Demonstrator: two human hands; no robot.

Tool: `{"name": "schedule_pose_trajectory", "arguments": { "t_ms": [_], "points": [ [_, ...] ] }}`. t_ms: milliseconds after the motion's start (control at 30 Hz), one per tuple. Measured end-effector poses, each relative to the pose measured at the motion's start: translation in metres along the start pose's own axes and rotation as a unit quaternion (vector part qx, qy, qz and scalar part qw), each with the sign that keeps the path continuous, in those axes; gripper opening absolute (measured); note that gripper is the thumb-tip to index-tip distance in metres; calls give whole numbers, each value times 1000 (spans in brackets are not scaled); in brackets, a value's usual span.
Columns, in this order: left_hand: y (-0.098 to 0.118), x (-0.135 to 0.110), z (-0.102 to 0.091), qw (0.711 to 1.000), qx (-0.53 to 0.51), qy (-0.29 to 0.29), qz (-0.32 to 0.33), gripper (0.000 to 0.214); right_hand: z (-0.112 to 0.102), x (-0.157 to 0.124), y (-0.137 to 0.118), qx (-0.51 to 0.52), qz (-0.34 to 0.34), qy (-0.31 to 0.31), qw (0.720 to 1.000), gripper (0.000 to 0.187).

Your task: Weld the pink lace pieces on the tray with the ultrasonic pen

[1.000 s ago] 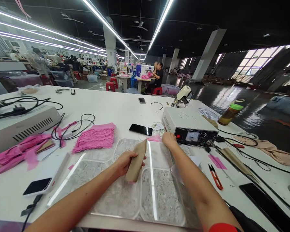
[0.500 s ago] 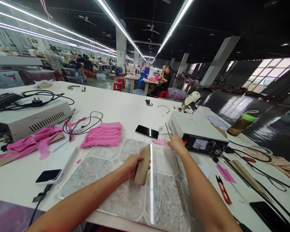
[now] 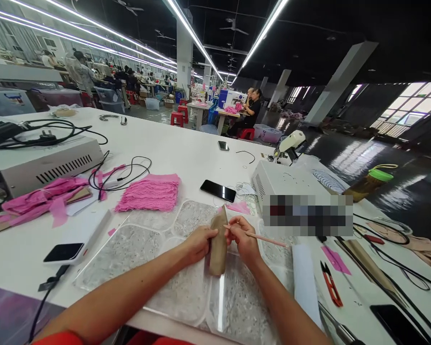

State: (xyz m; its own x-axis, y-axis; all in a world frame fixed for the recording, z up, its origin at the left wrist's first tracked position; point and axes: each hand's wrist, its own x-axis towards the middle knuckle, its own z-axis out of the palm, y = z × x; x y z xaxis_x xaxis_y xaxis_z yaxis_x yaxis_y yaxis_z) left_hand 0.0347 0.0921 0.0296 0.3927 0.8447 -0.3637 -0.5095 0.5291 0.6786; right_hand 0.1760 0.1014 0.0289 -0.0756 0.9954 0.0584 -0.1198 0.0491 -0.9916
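Note:
My left hand [image 3: 201,243] grips a brown strip of card or stiff paper [image 3: 219,251] by its left edge, holding it tilted up over the clear plastic mat [image 3: 129,244]. A pencil [image 3: 266,238], pale pink and slim, is pinched in my right hand [image 3: 244,238]. Its tip meets or nearly meets the strip's upper right side. A scrap of pink cloth [image 3: 238,207] lies just beyond my right hand. Left of it sits a stack of pink ruffled fabric pieces [image 3: 149,192].
A black phone [image 3: 218,190] lies past my hands. Grey metal boxes stand at right [image 3: 290,184] and left [image 3: 53,165], with cables around them. Red-handled thread snips [image 3: 331,285] and another phone [image 3: 398,323] are at right. A co-worker [image 3: 249,115] sits farther back.
My right hand has come back from beside the grey box to the brown strip, bringing the pencil with it. The left hand still holds the strip, now more upright. The view has shifted slightly.

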Motion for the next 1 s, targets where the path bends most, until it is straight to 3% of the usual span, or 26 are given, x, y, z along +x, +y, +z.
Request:
{"name": "schedule_pose_trajectory", "arguments": {
  "t_ms": [200,467,600,1000],
  "points": [
    [0,3,-14,999,-36,-5,-18,13,4,-4,11,-21,24,-7,999,15],
    [-8,8,-21,999,-36,-9,-20,4,2,-3,23,-98,-14,9,995,13],
    [-12,9,-27,999,-32,-21,-15,13,4,-5,24,-118,-31,17,992,11],
    [-9,5,-24,999,-36,-24,-10,16,9,-7,25,-163,-64,20,984,9]
  ]
}}
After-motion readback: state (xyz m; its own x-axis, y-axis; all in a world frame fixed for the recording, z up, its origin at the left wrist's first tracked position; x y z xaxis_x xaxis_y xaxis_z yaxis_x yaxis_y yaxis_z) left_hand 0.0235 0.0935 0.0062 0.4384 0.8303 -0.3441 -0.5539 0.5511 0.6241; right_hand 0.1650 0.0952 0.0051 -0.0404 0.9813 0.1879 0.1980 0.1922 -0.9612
